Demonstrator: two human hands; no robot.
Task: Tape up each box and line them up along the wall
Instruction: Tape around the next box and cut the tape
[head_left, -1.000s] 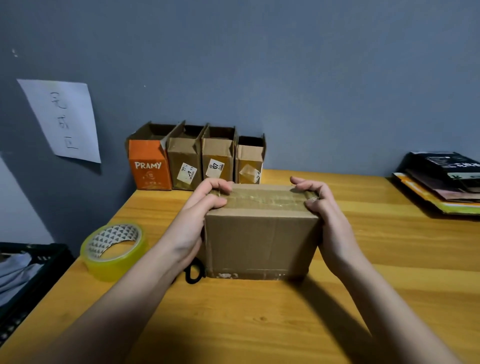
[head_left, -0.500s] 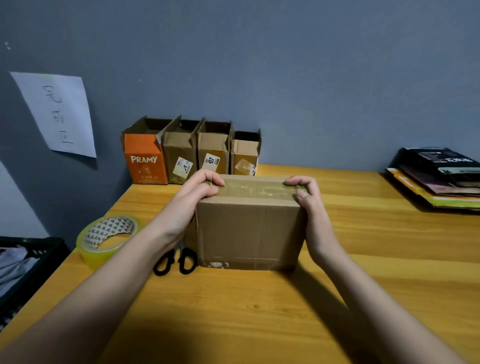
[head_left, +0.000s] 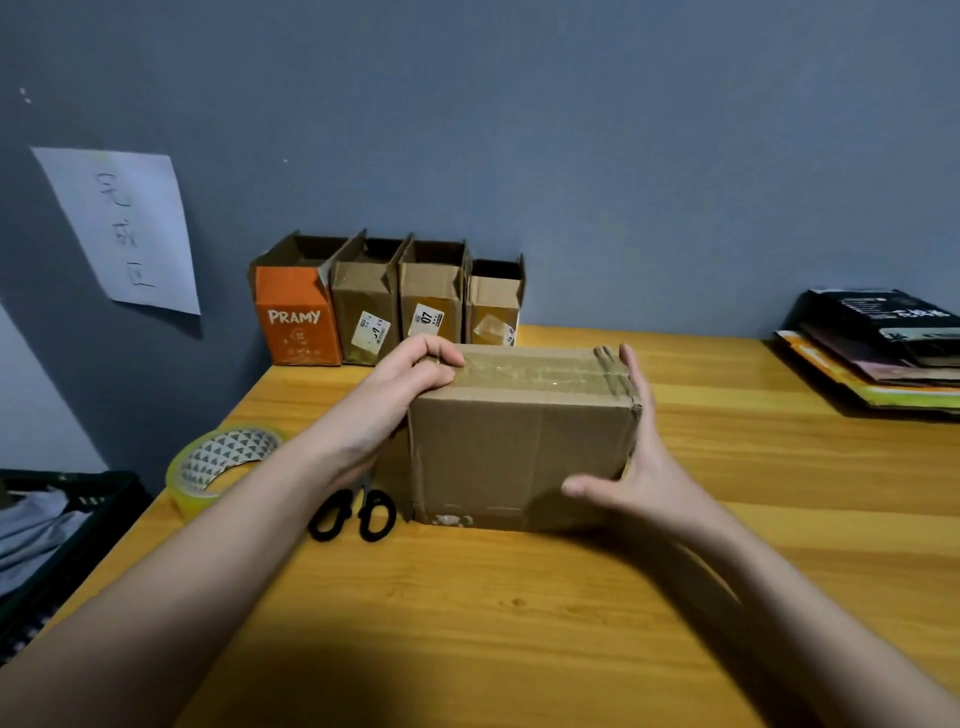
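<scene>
Brown cardboard box (head_left: 519, 447) (clear tape across its top) sits mid-table on the yellow wooden table (head_left: 779, 467); left hand (head_left: 410, 384) curls over its top-left edge, right hand (head_left: 634, 467) presses flat, fingers straight, against its right side.

Open tabletop (head_left: 727, 597) right of the box (head_left: 519, 457); scissors (head_left: 358, 512) crowd its left.

— Looks like a small packing corner in a home or modest office, not a warehouse.

— Judging by what?

— Plain wooden desk (head_left: 675, 597) pushed against a blue-grey painted wall (head_left: 571, 130). Handwritten paper sheet (head_left: 122, 228) stuck to that wall. Reused cardboard boxes (head_left: 387, 306) with shipping labels in a row at the back.

— Anything else?

— Tape roll (head_left: 221, 467), black scissors (head_left: 356, 512), stacked books (head_left: 878, 345), dark crate (head_left: 62, 525) with cloth beside the desk.
</scene>
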